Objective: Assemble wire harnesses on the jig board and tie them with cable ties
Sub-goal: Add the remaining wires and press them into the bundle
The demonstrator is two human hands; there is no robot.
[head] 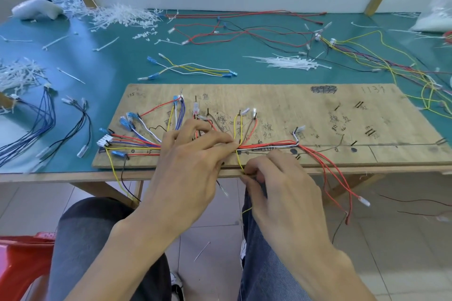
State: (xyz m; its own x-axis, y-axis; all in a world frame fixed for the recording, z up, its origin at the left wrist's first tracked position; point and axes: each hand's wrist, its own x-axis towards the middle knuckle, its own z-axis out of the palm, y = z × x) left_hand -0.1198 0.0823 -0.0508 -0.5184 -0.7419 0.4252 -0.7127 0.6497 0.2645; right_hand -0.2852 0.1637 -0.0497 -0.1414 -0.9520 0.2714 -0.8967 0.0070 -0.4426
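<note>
While left hand (193, 161) clamps wires (269, 145), fanned, multicoloured — right hand (281, 183) pinches yellow wire (239, 160)

My jig board (269, 100) carries the handwritten number "1139" near its far right corner and "175" near its far left corner. The remaining handwriting is illegible.

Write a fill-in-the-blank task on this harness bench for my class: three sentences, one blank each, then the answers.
1. The right hand pinches a ____ wire at the board's near edge.
2. The left hand pinches the bundle on the board, made of ____.
3. The cable ties behind the board are ____.
Answers: yellow; wood; white.
</note>
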